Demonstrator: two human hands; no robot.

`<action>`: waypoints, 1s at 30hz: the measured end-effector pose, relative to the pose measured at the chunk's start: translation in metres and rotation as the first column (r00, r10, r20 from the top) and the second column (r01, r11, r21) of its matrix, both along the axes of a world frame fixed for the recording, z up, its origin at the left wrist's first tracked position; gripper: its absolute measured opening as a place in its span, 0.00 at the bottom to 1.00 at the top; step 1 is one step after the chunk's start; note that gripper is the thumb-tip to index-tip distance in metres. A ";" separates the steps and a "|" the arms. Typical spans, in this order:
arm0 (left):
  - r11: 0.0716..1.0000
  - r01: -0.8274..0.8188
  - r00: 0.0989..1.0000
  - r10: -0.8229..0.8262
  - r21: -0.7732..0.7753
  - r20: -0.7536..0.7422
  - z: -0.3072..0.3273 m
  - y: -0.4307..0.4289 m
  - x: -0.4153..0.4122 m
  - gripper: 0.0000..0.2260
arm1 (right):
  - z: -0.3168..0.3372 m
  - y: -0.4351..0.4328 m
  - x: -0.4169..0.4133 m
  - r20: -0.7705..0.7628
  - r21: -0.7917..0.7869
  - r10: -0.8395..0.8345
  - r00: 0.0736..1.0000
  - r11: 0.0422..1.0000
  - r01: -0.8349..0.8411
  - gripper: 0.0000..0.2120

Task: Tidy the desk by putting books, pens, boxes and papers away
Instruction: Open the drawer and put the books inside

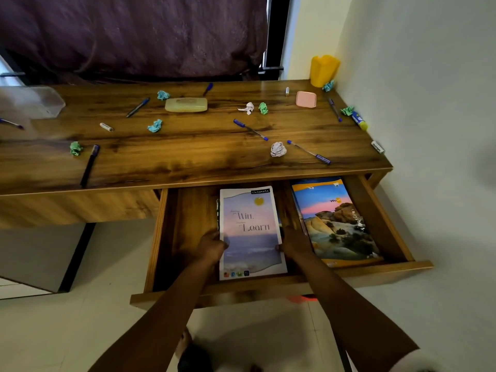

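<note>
The wooden drawer (281, 281) under the desk stands pulled out. Inside it lies a pastel notebook (251, 224) with "Win, Learn" on its cover, stacked on other books. My left hand (212, 247) grips its left edge and my right hand (294, 244) grips its right edge. A second notebook (335, 221) with a rocky landscape cover lies in the drawer's right part. On the desk top (188, 157) several blue pens, such as one pen (251, 129), lie scattered among crumpled paper balls like a white paper ball (278, 149).
A yellow pen cup (323, 70) stands in the back right corner by the wall. A pale yellow case (186, 105), a pink box (306, 99), glue sticks and a clear plastic container (32, 102) sit on the desk. A purple curtain hangs behind.
</note>
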State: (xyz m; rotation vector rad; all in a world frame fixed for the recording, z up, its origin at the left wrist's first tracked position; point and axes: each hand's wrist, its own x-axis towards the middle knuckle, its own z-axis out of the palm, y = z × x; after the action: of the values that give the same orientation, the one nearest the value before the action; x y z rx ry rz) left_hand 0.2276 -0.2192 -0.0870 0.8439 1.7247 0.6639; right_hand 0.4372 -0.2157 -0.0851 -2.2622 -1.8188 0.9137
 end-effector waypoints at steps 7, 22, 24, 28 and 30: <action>0.998 0.064 0.997 -0.064 -0.002 0.047 0.001 -0.002 0.018 0.24 | -0.004 0.001 0.014 0.154 0.012 -0.083 0.985 0.997 0.082 0.18; 0.985 0.171 0.985 -0.171 0.009 0.019 0.003 -0.017 0.047 0.22 | -0.001 -0.007 0.013 0.374 0.095 0.002 0.927 0.995 -0.040 0.15; 0.987 0.161 0.987 -0.161 0.004 0.015 0.003 -0.015 0.049 0.23 | 0.002 -0.009 0.016 0.424 0.080 0.021 0.905 0.995 -0.061 0.15; 0.998 0.049 0.994 -0.053 0.049 0.093 0.004 -0.001 0.041 0.21 | 0.007 -0.005 0.040 0.361 0.123 -0.030 0.932 0.992 -0.016 0.19; 0.997 0.004 0.996 -0.011 0.083 0.084 0.002 0.009 0.042 0.20 | 0.009 -0.001 0.060 0.319 0.091 -0.047 0.947 0.996 0.018 0.23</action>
State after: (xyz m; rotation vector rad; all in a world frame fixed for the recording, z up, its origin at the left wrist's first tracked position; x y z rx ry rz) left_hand 0.2693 -0.2098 -0.0845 0.8673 1.6263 0.7598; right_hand 0.4974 -0.2170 -0.0764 -2.4944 -1.8897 0.4685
